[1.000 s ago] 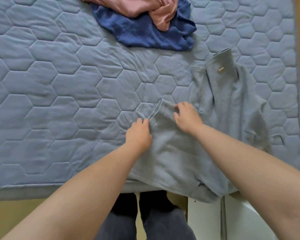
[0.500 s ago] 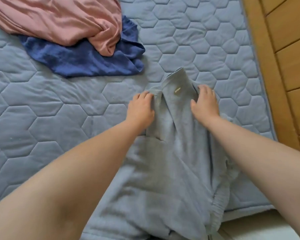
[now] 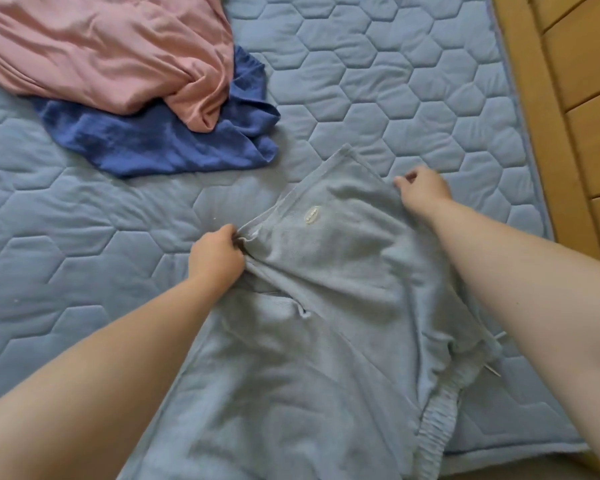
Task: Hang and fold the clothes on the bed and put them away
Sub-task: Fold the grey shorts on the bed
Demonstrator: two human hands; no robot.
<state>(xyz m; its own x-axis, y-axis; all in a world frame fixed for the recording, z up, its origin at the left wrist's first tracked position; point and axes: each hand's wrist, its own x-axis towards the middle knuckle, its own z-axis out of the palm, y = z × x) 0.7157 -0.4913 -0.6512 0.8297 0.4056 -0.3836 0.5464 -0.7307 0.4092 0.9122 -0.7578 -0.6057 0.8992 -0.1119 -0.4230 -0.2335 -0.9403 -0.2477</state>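
Grey-blue shorts point(image 3: 326, 306) with an elastic waistband lie on the quilted blue bed point(image 3: 84, 254), a small oval label near the far leg hem. My left hand point(image 3: 217, 256) grips the left edge of that leg, fingers curled into the cloth. My right hand point(image 3: 423, 190) pinches the right edge of the same leg near the hem. A pink garment point(image 3: 101, 53) lies crumpled at the far left on top of a dark blue garment point(image 3: 174, 140).
The bed's right edge runs beside a wooden floor point(image 3: 575, 98). The near edge of the bed is at the bottom right, with the shorts' waistband hanging close to it.
Both hands went from pressing flat on the leg of the shorts to gripping its two side edges. The leg now lies wider and slanted to the right.
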